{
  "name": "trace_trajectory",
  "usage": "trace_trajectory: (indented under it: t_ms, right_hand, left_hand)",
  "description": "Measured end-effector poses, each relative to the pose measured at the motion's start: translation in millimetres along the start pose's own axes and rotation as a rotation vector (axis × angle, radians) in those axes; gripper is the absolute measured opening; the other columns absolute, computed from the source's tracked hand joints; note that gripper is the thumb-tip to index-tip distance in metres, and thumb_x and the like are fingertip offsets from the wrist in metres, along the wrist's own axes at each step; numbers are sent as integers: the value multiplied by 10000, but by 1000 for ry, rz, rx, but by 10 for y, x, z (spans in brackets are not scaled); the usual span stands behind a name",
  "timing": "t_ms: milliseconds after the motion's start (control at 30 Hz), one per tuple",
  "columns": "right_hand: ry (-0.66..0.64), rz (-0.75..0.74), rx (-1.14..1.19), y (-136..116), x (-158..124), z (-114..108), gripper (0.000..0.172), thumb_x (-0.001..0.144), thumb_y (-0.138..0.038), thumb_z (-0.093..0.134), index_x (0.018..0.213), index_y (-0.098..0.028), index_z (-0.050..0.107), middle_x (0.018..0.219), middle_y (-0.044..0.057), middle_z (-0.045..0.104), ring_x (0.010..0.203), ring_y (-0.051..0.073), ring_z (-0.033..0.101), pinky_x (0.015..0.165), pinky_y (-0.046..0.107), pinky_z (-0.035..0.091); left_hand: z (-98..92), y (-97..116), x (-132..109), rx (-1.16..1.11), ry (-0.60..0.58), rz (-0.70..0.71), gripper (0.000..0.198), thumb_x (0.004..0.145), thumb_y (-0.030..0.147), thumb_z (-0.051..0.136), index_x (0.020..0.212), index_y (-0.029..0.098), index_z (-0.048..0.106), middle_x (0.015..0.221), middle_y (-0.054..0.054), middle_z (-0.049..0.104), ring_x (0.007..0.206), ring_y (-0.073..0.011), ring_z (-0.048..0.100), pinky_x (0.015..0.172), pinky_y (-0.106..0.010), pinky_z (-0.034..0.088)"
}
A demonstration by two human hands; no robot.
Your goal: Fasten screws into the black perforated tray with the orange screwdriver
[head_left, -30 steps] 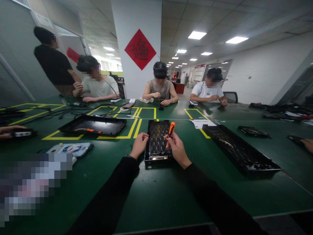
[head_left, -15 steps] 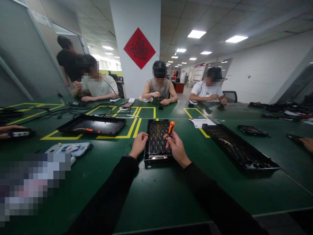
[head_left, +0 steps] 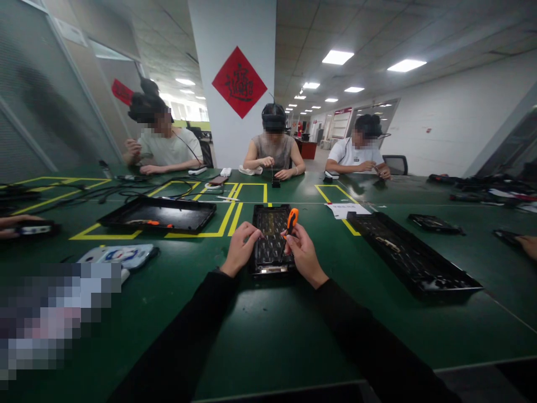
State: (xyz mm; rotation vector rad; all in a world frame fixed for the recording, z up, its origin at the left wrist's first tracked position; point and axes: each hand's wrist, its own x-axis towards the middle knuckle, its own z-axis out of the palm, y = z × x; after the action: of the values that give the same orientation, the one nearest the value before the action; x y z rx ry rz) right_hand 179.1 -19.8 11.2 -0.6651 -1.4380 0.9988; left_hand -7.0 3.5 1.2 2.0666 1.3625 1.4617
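A long black perforated panel (head_left: 271, 226) lies on the green table (head_left: 268, 330) straight ahead of me. My right hand (head_left: 304, 254) is closed around an orange-and-black screwdriver (head_left: 290, 223), its tip pointing down into the panel's right side. My left hand (head_left: 241, 246) rests on the panel's left edge, fingers curled over the rim and gripping it. Both my sleeves are black.
A black tray (head_left: 161, 212) with small orange bits sits left inside yellow floor-tape lines. Another long black panel (head_left: 409, 254) lies to the right. Three seated people work across the table. Cables, a white-blue packet (head_left: 119, 256) and a paper sheet (head_left: 346, 210) lie around.
My left hand has slid from beside the panel onto its left edge, fingers now over the rim. The standing person at the far left has walked away behind the seated one.
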Motion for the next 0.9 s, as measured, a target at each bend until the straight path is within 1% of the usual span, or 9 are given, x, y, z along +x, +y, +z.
trace_trajectory:
  t_ms: [67, 133, 233, 333, 467, 567, 733, 900]
  right_hand:
    - [-4, 0, 3, -7, 1, 4, 338, 842, -311, 493, 1166, -228, 441, 1005, 46, 553, 525, 60, 450, 483, 212, 404]
    - [-5, -4, 5, -10, 0, 6, 333, 841, -308, 496, 1160, -228, 442, 1004, 46, 552, 526, 60, 452, 482, 210, 403]
    - [1, 0, 12, -5, -3, 7, 340, 841, -307, 497, 1168, -234, 435, 1009, 47, 550, 525, 60, 450, 485, 212, 408]
    - [-2, 5, 8, 7, -4, 4, 357, 841, -305, 495, 1185, -241, 424, 1022, 48, 548, 528, 60, 450, 486, 209, 411]
    - [-9, 2, 1, 18, -3, -2, 356, 844, -300, 491, 1187, -242, 417, 1032, 49, 549, 521, 57, 449, 475, 204, 402]
    - [-3, -2, 10, 15, -6, -2, 342, 844, -299, 495, 1173, -239, 420, 1022, 44, 551, 516, 54, 449, 475, 203, 399]
    - [12, -14, 24, 1, -7, 6, 306, 845, -303, 497, 1135, -230, 432, 996, 32, 552, 523, 49, 457, 480, 191, 405]
    - [31, -17, 38, -7, 2, 6, 288, 846, -296, 496, 1121, -230, 440, 989, 29, 550, 511, 45, 454, 474, 191, 406]
  left_hand:
    - [-4, 157, -49, -39, -168, 12, 460, 874, 394, 329, 632, 185, 660, 753, -35, 554, 755, -153, 531, 766, -280, 424]
    - [10, 244, -81, -61, -290, 21, 538, 884, 422, 288, 602, 182, 679, 733, -42, 565, 733, -154, 527, 760, -282, 418]
    - [29, 274, -91, -94, -360, 32, 595, 898, 430, 233, 630, 183, 704, 742, -53, 591, 745, -162, 532, 780, -289, 412]
    - [29, 267, -78, -110, -427, 49, 599, 902, 432, 220, 672, 192, 718, 774, -53, 613, 764, -165, 543, 799, -290, 410]
    - [23, 274, -68, -113, -467, 67, 595, 903, 439, 217, 710, 200, 726, 845, -53, 630, 809, -170, 547, 828, -288, 401]
    - [23, 275, -68, -96, -487, 69, 619, 903, 452, 201, 712, 189, 727, 848, -57, 625, 813, -168, 536, 828, -286, 395]
    - [23, 254, -67, -96, -490, 85, 645, 906, 463, 180, 728, 167, 724, 814, -55, 600, 782, -151, 513, 807, -274, 391]
    - [24, 253, -67, -86, -472, 81, 633, 902, 478, 201, 708, 176, 723, 795, -49, 591, 757, -146, 498, 806, -274, 387]
